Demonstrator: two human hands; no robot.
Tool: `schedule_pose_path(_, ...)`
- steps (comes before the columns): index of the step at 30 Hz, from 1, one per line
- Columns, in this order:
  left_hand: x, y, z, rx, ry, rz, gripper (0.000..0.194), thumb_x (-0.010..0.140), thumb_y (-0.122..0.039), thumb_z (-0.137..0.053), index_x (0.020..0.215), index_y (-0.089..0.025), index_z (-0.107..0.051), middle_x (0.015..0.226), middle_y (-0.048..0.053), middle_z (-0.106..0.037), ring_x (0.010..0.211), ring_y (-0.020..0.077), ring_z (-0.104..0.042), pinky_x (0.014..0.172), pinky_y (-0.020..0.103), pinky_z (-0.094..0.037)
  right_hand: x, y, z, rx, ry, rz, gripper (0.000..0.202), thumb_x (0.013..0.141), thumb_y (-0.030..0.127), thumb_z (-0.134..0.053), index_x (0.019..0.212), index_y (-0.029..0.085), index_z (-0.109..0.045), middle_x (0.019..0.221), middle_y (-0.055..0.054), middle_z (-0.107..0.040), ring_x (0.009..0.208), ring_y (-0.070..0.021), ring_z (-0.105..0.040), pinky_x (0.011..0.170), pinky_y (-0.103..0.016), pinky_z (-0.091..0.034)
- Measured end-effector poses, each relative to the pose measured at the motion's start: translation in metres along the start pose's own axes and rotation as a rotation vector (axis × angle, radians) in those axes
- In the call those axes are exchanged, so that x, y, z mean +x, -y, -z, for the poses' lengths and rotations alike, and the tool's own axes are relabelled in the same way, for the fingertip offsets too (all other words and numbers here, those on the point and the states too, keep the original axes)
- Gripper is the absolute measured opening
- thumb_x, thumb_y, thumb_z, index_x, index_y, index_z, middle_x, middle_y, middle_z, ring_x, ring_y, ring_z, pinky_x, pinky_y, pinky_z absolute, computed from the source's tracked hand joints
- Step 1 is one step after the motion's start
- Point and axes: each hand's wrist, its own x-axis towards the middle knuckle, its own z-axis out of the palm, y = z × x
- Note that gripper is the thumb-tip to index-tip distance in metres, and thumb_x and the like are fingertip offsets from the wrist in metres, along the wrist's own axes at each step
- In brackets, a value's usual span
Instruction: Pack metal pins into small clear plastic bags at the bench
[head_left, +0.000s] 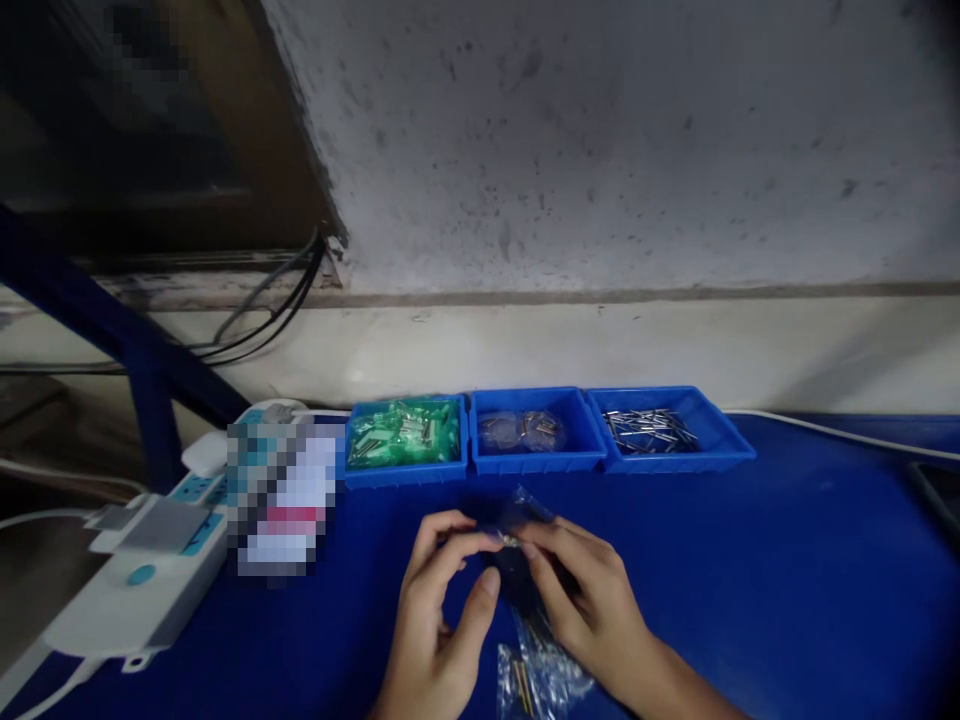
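A small clear plastic bag [523, 508] is held up between my two hands above the blue tabletop. My left hand [439, 605] has its index and middle fingers curled in at the bag's left side, with the thumb a little apart below. Thumb and fingertips of my right hand [592, 590] pinch the bag from the right. Something small and shiny shows between the fingertips, too small to name. Beneath my hands lie more clear bags [551, 665], one with thin brass-coloured pins [521, 686] inside. My right hand partly hides them.
Three blue bins stand against the wall: the left bin [409, 474] holds green bags of metal pieces, the middle bin [540, 464] clear bags, the right bin [720, 440] loose metal pins. A white power strip [112, 610] with plugs lies left, beside a blurred paper [296, 500]. A dark object [941, 495] sits far right.
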Motion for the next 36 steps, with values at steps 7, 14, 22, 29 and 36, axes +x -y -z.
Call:
schedule_pose_path(7, 0.002, 0.002, -0.004, -0.019, -0.045, 0.028, 0.012, 0.088, -0.025, -0.05, 0.084, -0.02, -0.06, 0.082, 0.002, -0.057, 0.074, 0.014, -0.057, 0.065, 0.025, -0.047, 0.0, 0.006, 0.004, 0.045, 0.015, 0.109, 0.03, 0.08, 0.004, -0.044, 0.102, 0.019, -0.058, 0.093, -0.006, -0.062, 0.082, -0.017, -0.057, 0.072, -0.033, -0.047)
schedule_pose_path(14, -0.002, -0.002, 0.001, 0.217, -0.174, -0.419, 0.025, 0.079, -0.003, -0.056, 0.094, -0.021, -0.064, 0.078, 0.001, -0.057, 0.07, 0.0123, -0.055, 0.063, 0.024, -0.047, 0.001, 0.009, 0.011, 0.031, 0.007, 0.05, 0.033, 0.088, 0.041, -0.04, 0.087, 0.016, -0.061, 0.093, -0.01, -0.053, 0.086, -0.0229, -0.053, 0.07, -0.038, -0.045)
schedule_pose_path(22, -0.005, 0.0, 0.009, 0.428, -0.134, -0.585, 0.041, 0.076, 0.001, -0.057, 0.108, -0.024, -0.063, 0.08, 0.003, -0.058, 0.074, 0.0152, -0.054, 0.067, 0.03, -0.048, -0.004, 0.006, 0.01, 0.206, -0.04, -0.153, 0.041, 0.092, 0.039, -0.038, 0.06, 0.019, -0.054, 0.058, -0.001, -0.048, 0.057, -0.015, -0.048, 0.054, -0.027, -0.039)
schedule_pose_path(29, -0.005, -0.011, 0.001, 0.216, 0.003, -0.297, 0.022, 0.084, -0.01, -0.05, 0.099, -0.021, -0.063, 0.078, 0.004, -0.062, 0.07, 0.0139, -0.06, 0.063, 0.024, -0.048, 0.01, 0.004, 0.006, 0.292, -0.312, -0.473, 0.032, 0.083, 0.04, -0.055, 0.062, 0.017, -0.054, 0.051, 0.003, -0.046, 0.048, -0.0094, -0.042, 0.045, -0.021, -0.034)
schedule_pose_path(36, -0.013, -0.017, -0.007, 0.103, 0.158, -0.261, 0.017, 0.082, -0.011, -0.048, 0.084, -0.019, -0.063, 0.074, 0.005, -0.061, 0.065, 0.0144, -0.06, 0.055, 0.023, -0.046, 0.029, 0.026, 0.042, 0.342, -0.726, -0.303, 0.013, 0.079, 0.029, -0.064, 0.08, 0.019, -0.056, 0.054, 0.004, -0.049, 0.045, -0.0087, -0.046, 0.042, -0.021, -0.037)
